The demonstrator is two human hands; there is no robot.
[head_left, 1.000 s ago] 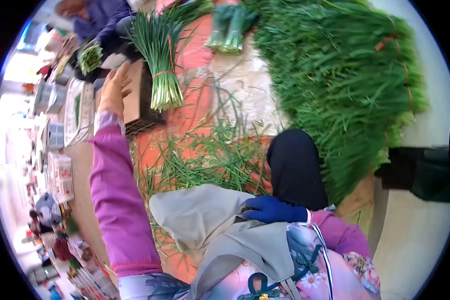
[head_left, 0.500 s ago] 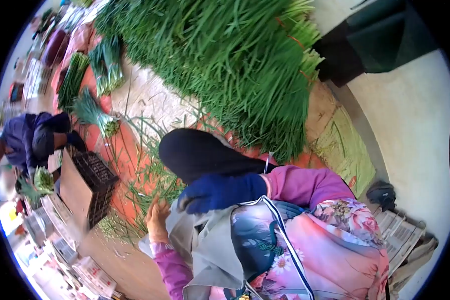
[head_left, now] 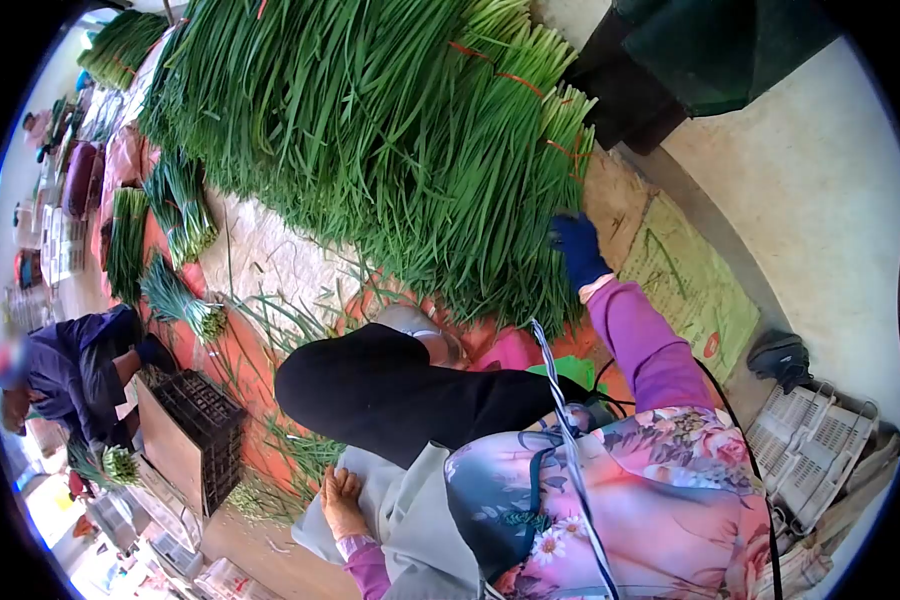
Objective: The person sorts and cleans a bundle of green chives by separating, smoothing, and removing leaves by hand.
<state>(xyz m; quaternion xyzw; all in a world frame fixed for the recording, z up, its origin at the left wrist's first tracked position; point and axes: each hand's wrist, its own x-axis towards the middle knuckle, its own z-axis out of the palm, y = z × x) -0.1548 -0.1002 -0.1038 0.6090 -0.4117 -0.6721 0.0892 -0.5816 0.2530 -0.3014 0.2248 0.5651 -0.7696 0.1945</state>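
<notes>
A big heap of green garlic chives [head_left: 370, 150], tied in bunches with red bands, fills the upper middle. My right hand [head_left: 578, 250], in a dark blue glove, reaches to the heap's right edge, beside the chives. Its fingers are stretched out, and I see nothing held in them. My left hand [head_left: 342, 503] lies on the grey cloth [head_left: 390, 500] over my lap, its fingers slightly bent and holding nothing I can see. Loose green leaves [head_left: 305, 448] lie just beyond it. My bent leg [head_left: 360, 385] is in front of me, in black cloth.
Smaller chive bunches [head_left: 125, 245] lie on the orange sheet [head_left: 255, 385] at left. A black crate [head_left: 220, 435] with a brown board stands near another person [head_left: 70, 370], seated. At right are a yellow-green sack [head_left: 695, 285], a dark shoe [head_left: 780, 358] and a pale plastic crate [head_left: 800, 450].
My right hand has moved from above my lap out to the chive heap. My left hand has lowered onto the grey cloth. The view has shifted.
</notes>
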